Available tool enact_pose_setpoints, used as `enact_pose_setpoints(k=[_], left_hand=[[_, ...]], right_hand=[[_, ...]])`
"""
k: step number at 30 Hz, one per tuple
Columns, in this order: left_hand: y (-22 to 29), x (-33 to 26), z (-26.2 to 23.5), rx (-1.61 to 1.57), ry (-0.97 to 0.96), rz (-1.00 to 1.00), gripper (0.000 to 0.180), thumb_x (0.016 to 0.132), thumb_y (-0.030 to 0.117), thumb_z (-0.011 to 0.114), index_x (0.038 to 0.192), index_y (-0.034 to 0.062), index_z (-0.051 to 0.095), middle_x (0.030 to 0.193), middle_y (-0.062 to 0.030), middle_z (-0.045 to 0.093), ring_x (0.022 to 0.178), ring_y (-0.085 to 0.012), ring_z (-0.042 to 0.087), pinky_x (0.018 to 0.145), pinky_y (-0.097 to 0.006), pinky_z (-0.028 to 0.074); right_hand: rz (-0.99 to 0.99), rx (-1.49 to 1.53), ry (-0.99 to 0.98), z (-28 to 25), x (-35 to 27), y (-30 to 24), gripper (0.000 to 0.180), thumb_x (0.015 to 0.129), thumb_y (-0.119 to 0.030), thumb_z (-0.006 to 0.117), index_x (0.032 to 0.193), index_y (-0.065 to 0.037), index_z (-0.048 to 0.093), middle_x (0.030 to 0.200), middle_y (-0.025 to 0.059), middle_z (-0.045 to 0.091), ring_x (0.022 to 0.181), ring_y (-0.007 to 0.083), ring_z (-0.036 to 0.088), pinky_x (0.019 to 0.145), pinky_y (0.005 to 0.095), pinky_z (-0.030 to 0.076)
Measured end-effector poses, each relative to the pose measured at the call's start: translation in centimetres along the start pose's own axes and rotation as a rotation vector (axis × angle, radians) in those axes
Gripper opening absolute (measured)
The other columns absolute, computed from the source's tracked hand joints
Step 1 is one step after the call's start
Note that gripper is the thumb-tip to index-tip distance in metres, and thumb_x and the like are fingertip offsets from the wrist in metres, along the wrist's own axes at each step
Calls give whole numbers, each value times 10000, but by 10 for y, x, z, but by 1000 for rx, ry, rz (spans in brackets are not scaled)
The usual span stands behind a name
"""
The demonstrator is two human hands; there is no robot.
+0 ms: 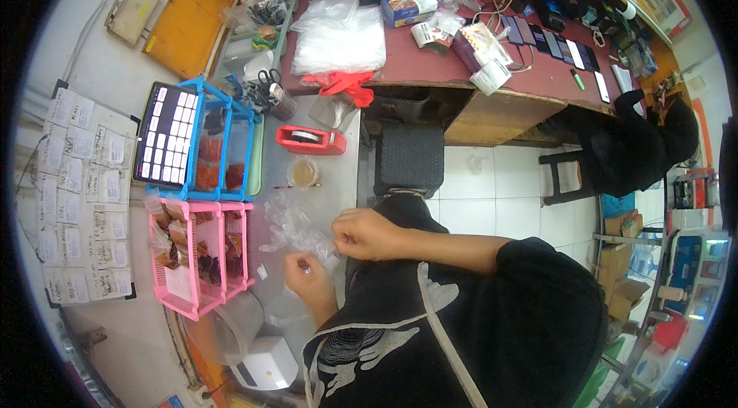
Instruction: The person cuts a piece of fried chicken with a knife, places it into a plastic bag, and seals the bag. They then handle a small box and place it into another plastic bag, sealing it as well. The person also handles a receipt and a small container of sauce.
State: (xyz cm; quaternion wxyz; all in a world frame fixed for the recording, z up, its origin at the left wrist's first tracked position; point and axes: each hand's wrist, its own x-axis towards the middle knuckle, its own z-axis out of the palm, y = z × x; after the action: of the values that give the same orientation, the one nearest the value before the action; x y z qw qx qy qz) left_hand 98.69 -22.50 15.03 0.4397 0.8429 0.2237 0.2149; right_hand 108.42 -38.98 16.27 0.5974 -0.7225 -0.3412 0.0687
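Note:
My right hand (pixel 367 234) is closed over the near edge of the grey table, its forearm reaching in from the right. Below and to its left, my left hand (pixel 309 279) is curled, with a small shiny bit at its fingers. What either hand grips is too small to make out. Crumpled clear plastic bags (pixel 294 229) lie just beyond both hands. A small white piece (pixel 263 272) rests left of my left hand. Farther up stand a clear cup with tan contents (pixel 303 173) and a red tape dispenser (pixel 310 140). A thin red stick (pixel 297 186) lies by the cup.
A pink rack (pixel 201 254) of packets and a blue rack (pixel 219 143) line the wall, beside a tablet (pixel 166 133). A clear tub (pixel 231 327) and white box (pixel 266 363) stand lower left. A black stool (pixel 410 158) is above my lap. Another person (pixel 642 143) is at right.

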Motion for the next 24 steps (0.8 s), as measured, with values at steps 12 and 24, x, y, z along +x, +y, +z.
enact_pose_setpoints(k=[12,24], left_hand=[[-1,-39,14,-7,-323,360,111,790,-28,625,781,23,527,702,-117,532,650,-218,563,619,-331,453],[-12,-71,35,115,-33,-87,222,870,117,678,810,43,477,588,-123,464,569,-193,543,532,-383,409]], right_hand=[[319,-219,-71,4,-44,15,175,736,-102,660,755,-25,505,748,178,601,708,422,592,608,490,447],[-39,-316,-108,-15,-73,16,115,715,-27,644,744,-21,533,760,165,586,726,396,590,629,453,462]])
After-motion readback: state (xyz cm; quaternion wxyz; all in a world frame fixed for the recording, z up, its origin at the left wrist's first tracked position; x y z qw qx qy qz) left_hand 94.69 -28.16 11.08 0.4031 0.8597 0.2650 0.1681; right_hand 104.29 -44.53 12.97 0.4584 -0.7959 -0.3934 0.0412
